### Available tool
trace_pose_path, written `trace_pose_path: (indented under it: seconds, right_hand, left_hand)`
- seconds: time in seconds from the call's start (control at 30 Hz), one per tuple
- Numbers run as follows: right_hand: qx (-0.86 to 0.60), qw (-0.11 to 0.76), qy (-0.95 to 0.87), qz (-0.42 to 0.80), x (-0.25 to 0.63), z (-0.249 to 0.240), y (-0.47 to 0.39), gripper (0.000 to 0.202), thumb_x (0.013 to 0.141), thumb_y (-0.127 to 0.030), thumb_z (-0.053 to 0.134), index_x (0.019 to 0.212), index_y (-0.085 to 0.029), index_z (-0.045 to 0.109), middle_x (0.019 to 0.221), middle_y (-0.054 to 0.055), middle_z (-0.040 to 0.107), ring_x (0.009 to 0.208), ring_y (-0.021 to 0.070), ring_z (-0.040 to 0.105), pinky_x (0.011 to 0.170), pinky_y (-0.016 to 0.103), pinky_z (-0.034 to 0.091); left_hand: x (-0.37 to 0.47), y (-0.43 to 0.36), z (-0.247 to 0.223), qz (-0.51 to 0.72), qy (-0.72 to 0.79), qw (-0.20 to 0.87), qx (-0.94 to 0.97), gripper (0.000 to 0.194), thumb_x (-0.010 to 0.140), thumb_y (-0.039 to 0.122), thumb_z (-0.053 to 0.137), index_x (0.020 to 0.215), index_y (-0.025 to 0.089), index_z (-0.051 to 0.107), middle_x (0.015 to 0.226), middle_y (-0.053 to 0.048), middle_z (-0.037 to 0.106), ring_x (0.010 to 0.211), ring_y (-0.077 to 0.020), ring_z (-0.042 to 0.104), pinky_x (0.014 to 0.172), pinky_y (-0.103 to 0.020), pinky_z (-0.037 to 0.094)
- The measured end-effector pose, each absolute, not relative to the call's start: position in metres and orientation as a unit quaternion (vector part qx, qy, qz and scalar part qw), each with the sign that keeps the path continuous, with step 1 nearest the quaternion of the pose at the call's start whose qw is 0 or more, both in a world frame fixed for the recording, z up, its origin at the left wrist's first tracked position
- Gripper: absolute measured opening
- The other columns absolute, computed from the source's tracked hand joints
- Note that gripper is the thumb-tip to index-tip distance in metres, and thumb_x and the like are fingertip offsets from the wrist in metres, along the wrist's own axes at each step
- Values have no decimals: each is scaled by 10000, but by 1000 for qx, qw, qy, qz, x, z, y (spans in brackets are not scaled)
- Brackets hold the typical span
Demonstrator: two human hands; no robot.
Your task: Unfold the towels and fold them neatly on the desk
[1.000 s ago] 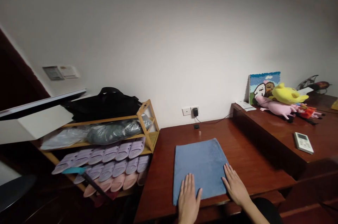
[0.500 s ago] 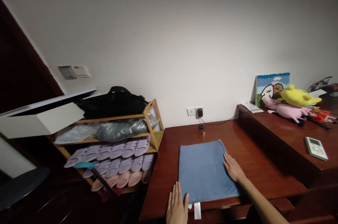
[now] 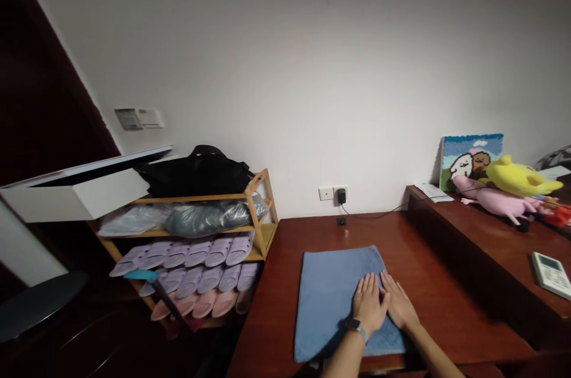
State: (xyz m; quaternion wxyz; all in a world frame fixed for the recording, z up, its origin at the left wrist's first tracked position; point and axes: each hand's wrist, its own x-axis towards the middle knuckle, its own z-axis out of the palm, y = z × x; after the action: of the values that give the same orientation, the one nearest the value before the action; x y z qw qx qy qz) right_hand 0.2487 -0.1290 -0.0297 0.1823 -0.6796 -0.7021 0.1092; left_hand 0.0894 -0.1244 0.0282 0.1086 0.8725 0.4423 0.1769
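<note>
A blue fabric square [image 3: 328, 283], soft and flat like a cushion cover or towel, lies on the reddish-brown wooden desk [image 3: 263, 312]. Flat on its right half rests my left hand [image 3: 372, 305], fingers stretched out, with a watch on the wrist. Just beside it, my right hand [image 3: 398, 302] lies over the right edge of the fabric, fingers extended and palm down. The two hands are side by side, close together at the thumbs. Neither grasps anything.
To the left stands a wooden rack [image 3: 266, 211] with purple slippers [image 3: 214, 252], pink slippers [image 3: 205, 303] and a black bag [image 3: 200, 173]. On the raised right ledge are plush toys [image 3: 513, 176], a picture [image 3: 473, 158] and a white remote-like device [image 3: 553, 274]. A plugged-in adapter [image 3: 341, 195] has a trailing cable.
My left hand has moved from the fabric's lower left corner across to its right half, beside my right hand. My right hand stays at the right edge. The view has shifted slightly.
</note>
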Motion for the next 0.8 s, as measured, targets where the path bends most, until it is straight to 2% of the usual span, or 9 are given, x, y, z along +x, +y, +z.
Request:
trace_pose_path:
  seconds: [0.13,0.27,0.37,0.57,0.7,0.8]
  right_hand:
    - [-690,211,-681,124,246,-30,-128,703,1054,-481,185,1634,-137,385,1699,87,337,1590,257,280,1315,504,231]
    - [-697,198,-675,139,245,-24,-130,717,1050,-494,186,1645,-132,358,1714,82,296,1601,240,244,1325,464,202]
    - [-700,181,-674,153,245,-22,-131,721,1047,-495,204,1652,-123,330,1719,83,287,1604,237,234,1325,488,193]
    - [-716,166,-665,132,249,-7,-107,687,1055,-502,194,1636,-190,389,1705,54,349,1597,235,272,1322,517,171]
    - [-711,173,-668,138,249,10,-73,683,1060,-468,204,1657,-160,328,1731,61,285,1614,222,213,1321,466,185]
    - [-712,167,-666,150,247,7,-56,678,1050,-436,247,1653,-138,333,1726,85,294,1609,232,230,1314,455,210]
  left_hand:
    - [11,-112,14,185,549,60,812,671,1068,527,286,1601,152,445,1659,-145,430,1562,-298,366,1286,-528,332]
    - [-79,-102,15,135,655,23,743,686,1062,487,300,1608,86,412,1681,-182,365,1580,-311,323,1296,-517,294]
    - [-117,-99,12,126,688,28,714,703,1070,468,243,1612,43,380,1687,-192,339,1576,-296,333,1289,-481,307]
    - [-125,-100,5,125,690,47,712,750,1070,503,233,1609,-4,354,1690,-198,315,1586,-291,307,1306,-466,279]
    - [-123,-101,4,111,697,49,706,730,1066,517,238,1631,70,353,1707,-157,300,1599,-274,273,1316,-449,251]
    - [-131,-99,1,91,700,50,707,706,1066,491,228,1640,95,343,1714,-137,288,1602,-260,261,1319,-444,240]
